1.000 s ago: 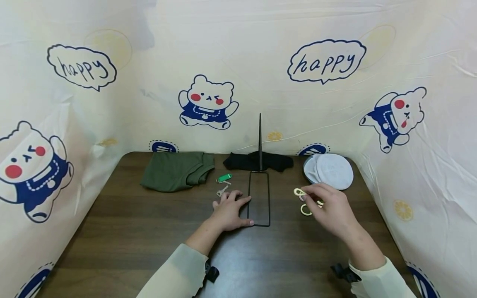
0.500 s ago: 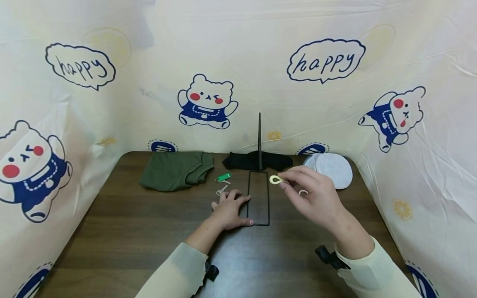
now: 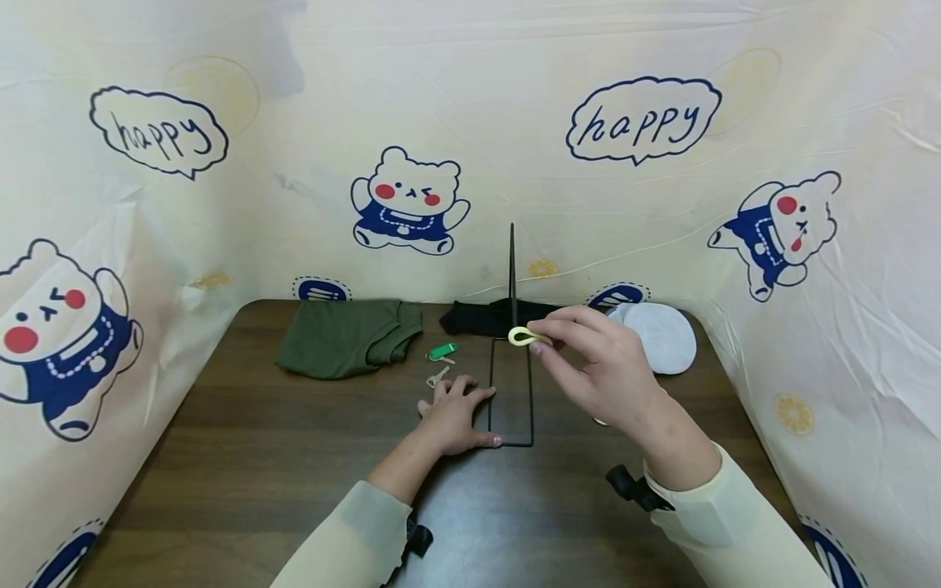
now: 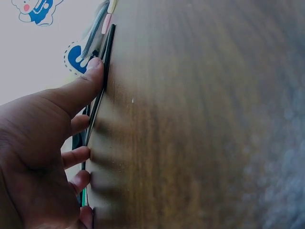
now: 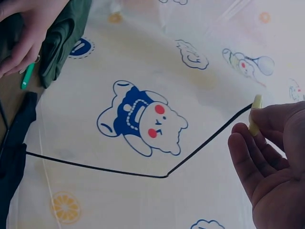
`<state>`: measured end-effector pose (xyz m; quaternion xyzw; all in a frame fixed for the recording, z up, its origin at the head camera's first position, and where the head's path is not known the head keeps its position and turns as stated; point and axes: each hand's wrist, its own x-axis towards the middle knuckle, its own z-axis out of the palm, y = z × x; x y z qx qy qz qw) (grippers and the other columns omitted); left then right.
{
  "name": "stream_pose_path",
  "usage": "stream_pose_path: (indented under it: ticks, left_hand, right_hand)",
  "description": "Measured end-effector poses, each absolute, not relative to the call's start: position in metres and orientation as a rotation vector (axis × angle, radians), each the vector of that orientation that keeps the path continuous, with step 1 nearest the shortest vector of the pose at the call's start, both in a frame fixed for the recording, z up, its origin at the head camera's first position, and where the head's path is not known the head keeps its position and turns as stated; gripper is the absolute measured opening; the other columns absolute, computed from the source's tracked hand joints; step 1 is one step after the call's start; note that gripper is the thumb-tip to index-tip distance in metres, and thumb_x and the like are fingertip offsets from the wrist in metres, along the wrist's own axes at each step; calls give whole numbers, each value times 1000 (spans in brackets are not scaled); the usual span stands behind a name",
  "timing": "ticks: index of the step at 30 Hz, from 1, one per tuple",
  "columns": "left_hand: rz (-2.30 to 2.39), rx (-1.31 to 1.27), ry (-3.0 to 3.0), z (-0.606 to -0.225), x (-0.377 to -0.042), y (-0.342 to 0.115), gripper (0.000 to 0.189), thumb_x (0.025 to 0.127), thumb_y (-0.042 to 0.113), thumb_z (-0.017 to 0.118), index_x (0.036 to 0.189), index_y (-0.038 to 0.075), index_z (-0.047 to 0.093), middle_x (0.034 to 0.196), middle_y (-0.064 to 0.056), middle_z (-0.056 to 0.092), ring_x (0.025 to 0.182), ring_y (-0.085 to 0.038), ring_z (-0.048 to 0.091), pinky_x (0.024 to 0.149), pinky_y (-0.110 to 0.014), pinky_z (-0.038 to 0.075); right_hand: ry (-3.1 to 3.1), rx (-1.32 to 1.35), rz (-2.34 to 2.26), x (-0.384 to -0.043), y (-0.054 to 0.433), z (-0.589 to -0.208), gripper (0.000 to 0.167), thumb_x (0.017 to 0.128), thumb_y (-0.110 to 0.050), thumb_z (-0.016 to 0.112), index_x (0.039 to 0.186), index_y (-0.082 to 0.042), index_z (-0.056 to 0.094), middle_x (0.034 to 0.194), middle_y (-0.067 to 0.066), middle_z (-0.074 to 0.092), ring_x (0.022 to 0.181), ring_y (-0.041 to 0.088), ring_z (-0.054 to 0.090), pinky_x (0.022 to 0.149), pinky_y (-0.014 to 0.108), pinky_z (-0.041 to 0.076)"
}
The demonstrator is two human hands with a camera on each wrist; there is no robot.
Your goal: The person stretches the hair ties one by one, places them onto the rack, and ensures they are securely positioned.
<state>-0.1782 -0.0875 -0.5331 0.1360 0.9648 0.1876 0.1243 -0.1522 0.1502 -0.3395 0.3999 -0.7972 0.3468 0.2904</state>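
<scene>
A black wire stand has a flat rectangular base (image 3: 531, 392) on the table and a thin upright (image 3: 512, 261) at its far end. My left hand (image 3: 456, 415) rests at the base's near left corner, thumb on the front wire and fingers spread along the left side. Between thumb and fingertips, my right hand (image 3: 613, 367) pinches a pale yellow elastic loop (image 3: 511, 337), raised above the far end of the base. In the right wrist view the bent wire's tip meets the loop (image 5: 257, 102), seen edge-on. Part of another pale ring (image 3: 600, 422) shows under the right hand.
Green folded cloth (image 3: 338, 339) lies at the back left, black cloth (image 3: 474, 318) behind the stand. A green key tag (image 3: 443, 351) and a key (image 3: 437, 376) lie left of the base. A white round cloth item (image 3: 665, 339) is at the back right.
My right hand has lifted the yellow loop from the right of the table and carried it left and away to the stand's upright. The left hand has stayed put.
</scene>
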Motion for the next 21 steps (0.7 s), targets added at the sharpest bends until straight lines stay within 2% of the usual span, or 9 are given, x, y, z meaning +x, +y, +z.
stream_pose_path:
  ticks: [15,21]
  left_hand:
    - [548,383,2811,-531,-178,-87,89,78,69,80,156,38,49,161,-4,35,141,-40,27,88,-64,34]
    - [547,385,2807,-534,-178,-87,90,77,70,80,155,39,49,161,-3,35,141,-40,28,86,-62,34]
  right_hand:
    - [-2126,991,900,-195,144,-351,19,89,-7,81,108,-6,81,106,7,72,80,17,69,68,35,57]
    - [-2170,938,916,-218,140,-355,22,90,-7,81,112,-6,81,108,8,72,83,18,71,70,37,59]
